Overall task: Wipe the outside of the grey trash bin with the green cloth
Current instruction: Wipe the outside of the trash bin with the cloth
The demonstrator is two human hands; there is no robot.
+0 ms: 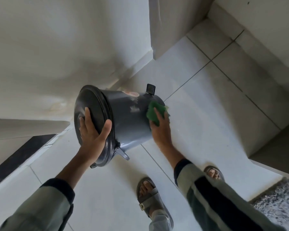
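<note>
The grey trash bin (128, 117) is tipped on its side above the tiled floor, lid toward me and base pointing away to the right. My left hand (94, 129) grips the dark lid (88, 104) and its rim, fingers spread over the lid, thumb on the rim. My right hand (160, 129) presses the green cloth (154, 112) against the bin's side near its base. A black pedal (150, 88) sticks out at the base end. Pale smudges mark the bin's wall.
White floor tiles (198, 114) lie below. A white wall (57, 47) rises to the left and a wall corner (170, 27) stands behind. A step or ledge (274, 144) is at right, a shaggy grey mat (280, 200) at bottom right. My sandalled feet (150, 197) are below the bin.
</note>
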